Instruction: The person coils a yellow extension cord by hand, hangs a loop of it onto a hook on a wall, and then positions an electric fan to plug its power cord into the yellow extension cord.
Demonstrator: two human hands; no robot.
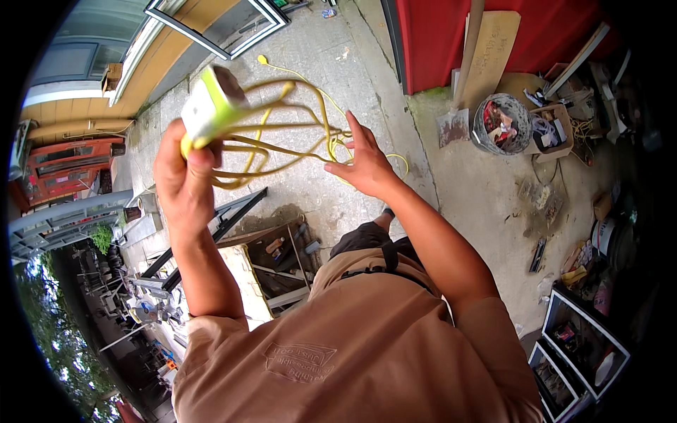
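Note:
A yellow cord (pixel 282 129), looped and partly loose, hangs in the air in front of me. My left hand (pixel 185 176) is closed round its gathered end. Just above that fist sits a green and white cardboard sleeve (pixel 211 106), blurred and open at one end. My right hand (pixel 367 168) has its thumb and fingers spread beside the far loops; whether it touches them I cannot tell. More of the cord trails over the ground, with a yellow plug-like end (pixel 263 60) lying farther off.
A metal bucket (pixel 502 123) of scraps and a cardboard box (pixel 553 130) stand at the right near a shovel (pixel 455 127). An empty window frame (pixel 236 53) lies at upper left. Below my left arm are dark metal bars (pixel 236 220) and a bin of offcuts (pixel 293 292).

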